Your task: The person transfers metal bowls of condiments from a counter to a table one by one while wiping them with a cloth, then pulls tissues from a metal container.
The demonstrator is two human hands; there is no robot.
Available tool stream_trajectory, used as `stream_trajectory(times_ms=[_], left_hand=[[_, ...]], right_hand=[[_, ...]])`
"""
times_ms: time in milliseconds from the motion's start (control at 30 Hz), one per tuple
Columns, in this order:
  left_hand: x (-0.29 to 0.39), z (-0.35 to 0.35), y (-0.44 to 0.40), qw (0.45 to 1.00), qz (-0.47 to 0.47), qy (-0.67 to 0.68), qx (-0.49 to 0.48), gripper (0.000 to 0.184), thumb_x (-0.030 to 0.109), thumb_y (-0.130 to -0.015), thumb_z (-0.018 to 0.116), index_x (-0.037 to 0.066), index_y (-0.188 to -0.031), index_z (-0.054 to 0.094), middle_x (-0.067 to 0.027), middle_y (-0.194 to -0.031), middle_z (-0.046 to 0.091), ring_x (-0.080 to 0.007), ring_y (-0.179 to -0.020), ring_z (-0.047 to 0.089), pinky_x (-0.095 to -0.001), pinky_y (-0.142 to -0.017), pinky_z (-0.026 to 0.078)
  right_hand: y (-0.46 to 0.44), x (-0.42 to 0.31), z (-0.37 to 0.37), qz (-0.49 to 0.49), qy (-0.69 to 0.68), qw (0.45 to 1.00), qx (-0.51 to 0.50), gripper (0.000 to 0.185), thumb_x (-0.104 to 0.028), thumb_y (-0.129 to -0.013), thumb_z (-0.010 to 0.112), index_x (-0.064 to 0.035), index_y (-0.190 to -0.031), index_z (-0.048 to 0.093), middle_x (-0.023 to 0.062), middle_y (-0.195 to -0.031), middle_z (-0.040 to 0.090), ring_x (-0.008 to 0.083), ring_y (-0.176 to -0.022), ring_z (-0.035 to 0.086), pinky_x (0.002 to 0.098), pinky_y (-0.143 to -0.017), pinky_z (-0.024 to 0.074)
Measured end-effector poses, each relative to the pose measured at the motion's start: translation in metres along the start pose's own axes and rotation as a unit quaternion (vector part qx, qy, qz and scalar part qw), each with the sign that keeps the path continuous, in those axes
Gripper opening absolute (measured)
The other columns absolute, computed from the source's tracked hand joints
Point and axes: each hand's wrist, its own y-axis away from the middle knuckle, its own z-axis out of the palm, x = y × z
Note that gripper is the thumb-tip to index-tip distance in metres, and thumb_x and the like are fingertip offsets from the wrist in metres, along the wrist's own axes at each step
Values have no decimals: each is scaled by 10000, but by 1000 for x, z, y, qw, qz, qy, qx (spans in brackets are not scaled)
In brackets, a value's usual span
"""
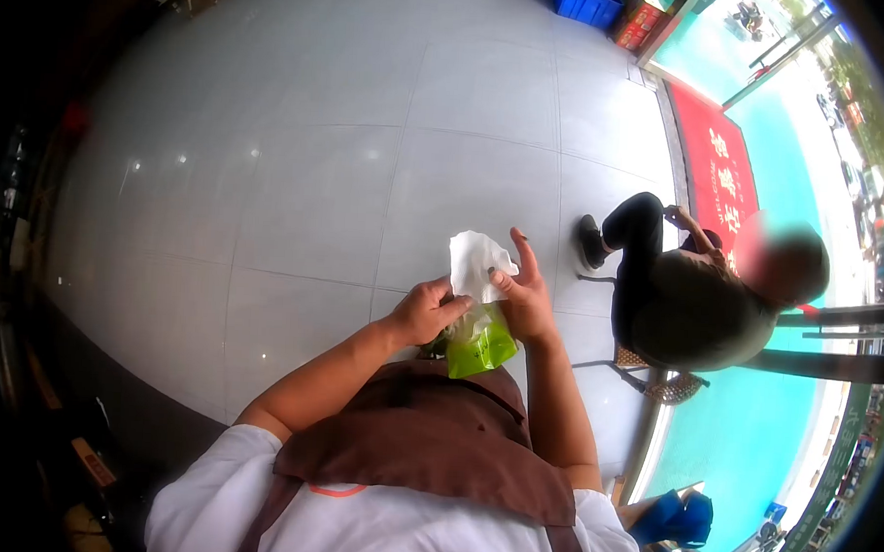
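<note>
A green soft packet (480,349) hangs in front of the brown apron, with white tissue showing at its top. My left hand (426,312) is closed at the packet's upper left edge, its fingertips against the tissue. A sheet of white tissue (477,262) stands up above the packet, between my hands. The thumb of my right hand (528,298) presses on the sheet's right side, while the index finger points up, apart from it. What the lower fingers of my right hand touch is partly hidden by the packet.
A person (698,297) sits on a chair at the right, beside the doorway. Beyond lies a red mat (713,160). A blue crate (586,4) and a red box (639,20) stand at the top. Grey floor tiles (318,182) spread ahead.
</note>
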Motion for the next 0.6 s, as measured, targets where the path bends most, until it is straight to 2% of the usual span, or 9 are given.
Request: stream_trajectory(times_ms=[100, 233, 300, 333, 400, 433, 467, 533, 600], left_hand=[[-3, -23, -35, 999, 21, 17, 24, 226, 104, -878, 538, 25, -1089, 556, -31, -892, 624, -81, -830, 553, -266, -743, 463], [6, -64, -104, 997, 9, 22, 67, 260, 105, -861, 559, 31, -1110, 545, -40, -936, 615, -101, -867, 555, -277, -772, 458], [13, -73, -131, 990, 57, -55, 113, 315, 103, -836, 584, 37, -1139, 526, -46, -993, 600, -121, -915, 550, -283, -807, 447], [19, -81, -145, 990, 51, -56, 117, 315, 103, -836, 584, 37, -1139, 526, -46, -993, 600, -121, -915, 550, -283, -807, 447], [31, -102, -183, 993, 54, -40, 99, 367, 102, -815, 607, 42, -1164, 507, -52, -1040, 585, -133, -956, 542, -289, -834, 436], [35, -110, -198, 992, 56, -40, 105, 338, 93, -810, 610, 44, -1135, 531, -41, -1004, 600, -123, -917, 551, -283, -809, 445], [35, -116, -212, 992, 46, -35, 109, 338, 93, -810, 610, 44, -1135, 531, -41, -1004, 600, -123, -917, 551, -283, -809, 445], [30, -117, -223, 988, 30, -64, 137, 301, 90, -804, 615, 47, -1096, 560, -25, -949, 615, -114, -869, 559, -278, -777, 453], [30, -120, -236, 987, 27, -46, 154, 249, 93, -803, 618, 45, -1046, 593, -10, -892, 623, -102, -826, 559, -266, -746, 455]], right_hand=[[-53, -8, -4, 54, -21, 998, -40, 887, -109, -751, 716, -39, -1411, 127, 218, -1165, 480, 267, -1020, 519, 363, -861, 436], [-147, -29, -15, 93, -11, 990, -102, 894, -127, -752, 722, -27, -1409, 123, 239, -1170, 482, 270, -1040, 511, 359, -873, 430], [-183, -36, -22, 120, 61, 977, -163, 952, -193, -726, 756, -17, -1409, 117, 233, -1179, 486, 275, -1069, 495, 361, -887, 421], [-202, -43, -22, 126, 57, 977, -165, 952, -193, -726, 756, -17, -1409, 117, 233, -1179, 486, 275, -1069, 495, 361, -887, 421], [-249, -59, -21, 142, 165, 951, -219, 1027, -280, -684, 790, -12, -1410, 115, 227, -1200, 476, 278, -1091, 478, 359, -905, 409], [-270, -61, -24, 158, 156, 948, -229, 1068, -342, -657, 801, -19, -1413, 119, 226, -1219, 466, 285, -1119, 460, 362, -944, 379], [-287, -63, -28, 170, 152, 946, -229, 1068, -342, -657, 801, -19, -1413, 119, 226, -1219, 466, 285, -1119, 460, 362, -944, 379], [-300, -67, -32, 240, 103, 931, -253, 993, -331, -682, 784, -26, -1407, 177, 155, -1234, 437, 247, -1139, 421, 339, -968, 342], [-317, -74, -34, 247, 110, 924, -271, 997, -332, -682, 785, -25, -1408, 174, 147, -1234, 442, 247, -1140, 416, 333, -971, 336]])
